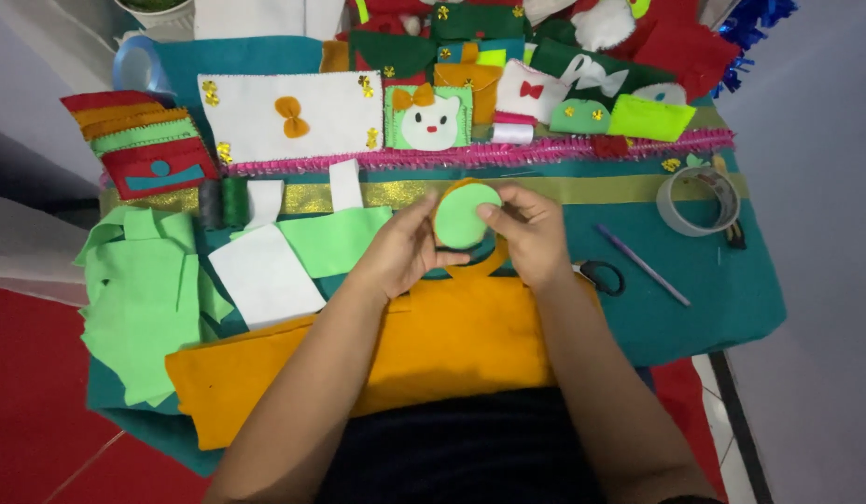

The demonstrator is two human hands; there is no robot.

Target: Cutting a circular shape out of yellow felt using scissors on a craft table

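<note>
A round green felt disc [463,215] with an orange ring of felt behind it is pinched between both my hands above the teal cloth [732,299]. My left hand [405,250] grips its lower left edge. My right hand [531,231] presses its thumb on the disc's right side. Below the hands lies a large orange felt sheet [433,350], partly under my forearms.
Light green felt pieces [139,289] and a white piece [265,275] lie at left. Black scissors [601,275], a purple pen [643,264] and a grey tape roll [699,201] sit at right. Finished felt pieces, one with a cat face [430,119], line the back.
</note>
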